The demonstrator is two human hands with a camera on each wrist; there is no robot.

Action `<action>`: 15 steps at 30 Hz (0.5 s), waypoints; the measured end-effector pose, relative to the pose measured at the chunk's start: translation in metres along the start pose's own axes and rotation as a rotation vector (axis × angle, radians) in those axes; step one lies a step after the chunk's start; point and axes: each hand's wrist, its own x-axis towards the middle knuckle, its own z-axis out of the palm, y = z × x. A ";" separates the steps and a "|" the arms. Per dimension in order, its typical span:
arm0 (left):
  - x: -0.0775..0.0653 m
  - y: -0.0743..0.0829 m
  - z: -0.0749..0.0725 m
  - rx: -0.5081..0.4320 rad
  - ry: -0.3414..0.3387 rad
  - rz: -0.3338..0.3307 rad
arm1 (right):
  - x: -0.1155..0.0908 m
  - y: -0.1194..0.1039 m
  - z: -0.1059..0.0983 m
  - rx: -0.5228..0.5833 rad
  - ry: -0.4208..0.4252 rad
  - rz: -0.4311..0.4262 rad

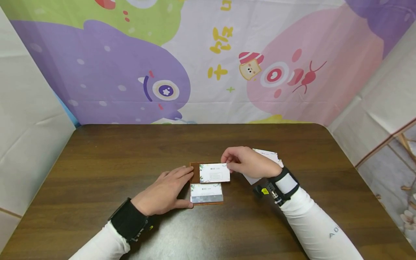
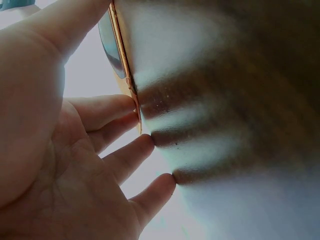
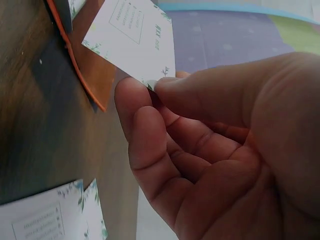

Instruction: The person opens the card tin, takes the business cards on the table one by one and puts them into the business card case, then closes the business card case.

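In the head view a brown card holder (image 1: 195, 177) lies on the table with one white business card (image 1: 206, 190) tucked behind its clear lower pocket. My right hand (image 1: 251, 164) pinches another white business card (image 1: 214, 173) by its right end, over the holder's upper half. The right wrist view shows thumb and fingertips on a corner of that printed card (image 3: 142, 37), which is tilted above the holder. My left hand (image 1: 164, 193) rests along the holder's left edge, fingers extended; the left wrist view shows fingertips touching the edge (image 2: 131, 85) and the tabletop.
Several loose business cards (image 1: 253, 179) lie partly under my right hand and wrist. The wooden table (image 1: 136, 148) ends at the back against a cartoon-printed cloth (image 1: 208, 104). White cloth (image 1: 29, 119) hangs at the left side.
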 end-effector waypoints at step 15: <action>0.000 0.001 0.000 0.000 0.021 0.007 | 0.013 -0.008 0.018 -0.015 -0.046 -0.040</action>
